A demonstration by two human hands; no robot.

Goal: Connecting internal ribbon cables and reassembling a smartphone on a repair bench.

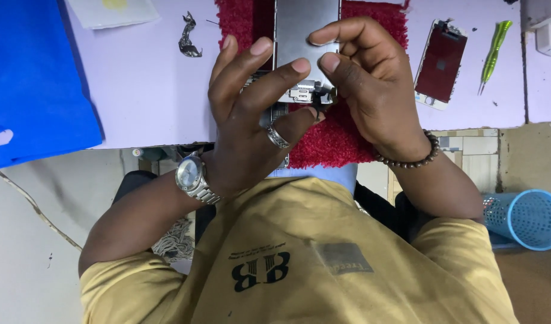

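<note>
Left hand [251,114] pinches the black flex [317,102]; right hand [365,78] clamps the plate [305,36] just beyond the fingertips. Peel slowly, plate steady.

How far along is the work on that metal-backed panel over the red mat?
Looks done: a second screen panel lies apart, a green tool beside it, and a loose black strip is set aside. In hand: the right hand grips the metal-backed panel over the red mat; the left hand pinches a small black part at its lower edge. Left: whether that part is seated or freed cannot be told.
</note>
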